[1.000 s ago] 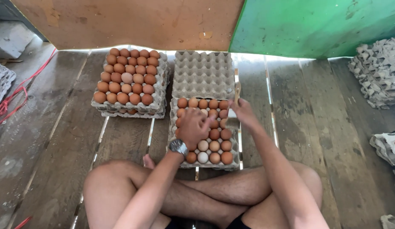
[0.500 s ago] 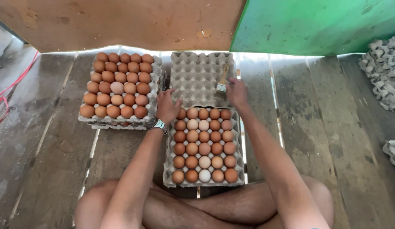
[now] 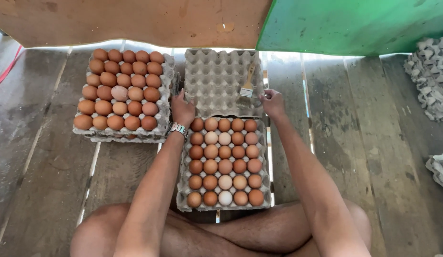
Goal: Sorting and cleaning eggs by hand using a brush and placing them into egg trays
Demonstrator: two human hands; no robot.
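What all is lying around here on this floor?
full tray: one, grey pulp, holding brown eggs and a few pale ones, in front of the crossed legs
empty tray: one, grey, just beyond the full tray
brush: one, wooden handle, pale bristles, lying on the empty tray's right side
far tray: a grey stack topped with brown eggs, to the left
spare trays: grey pile at the right edge, another bit lower right
red cord: one, far left edge
floor: grey wooden planks
walls: brown board and green panel at the top
watch: one, silver, on the left wrist
left hand: at the empty tray's left edge
right hand: at its right edge
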